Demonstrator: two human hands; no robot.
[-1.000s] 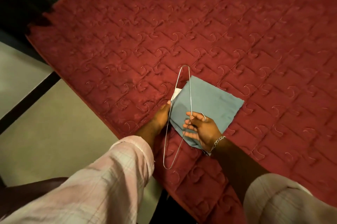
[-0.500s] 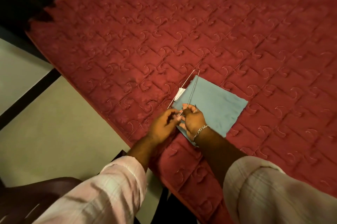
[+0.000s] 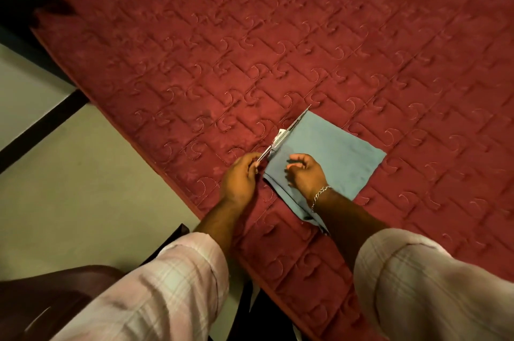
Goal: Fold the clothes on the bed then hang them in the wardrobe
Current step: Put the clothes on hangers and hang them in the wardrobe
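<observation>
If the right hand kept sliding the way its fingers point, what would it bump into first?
Probably the wire hanger lying along the folded blue cloth's left edge; the right hand points left toward it, though depth is unclear.

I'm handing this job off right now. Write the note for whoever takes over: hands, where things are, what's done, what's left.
Left hand: grips the wire hanger at its near end; the hanger lies edge-on along the left edge of the cloth.
Right hand: fingers curled over the folded blue cloth; whether it pinches the fabric cannot be told.
Cloth: folded into a square, lying flat on the red quilted bed near its edge.
Done: this piece is folded.
Left: get the cloth onto the hanger, then hang it in the wardrobe, which is out of view.
</observation>
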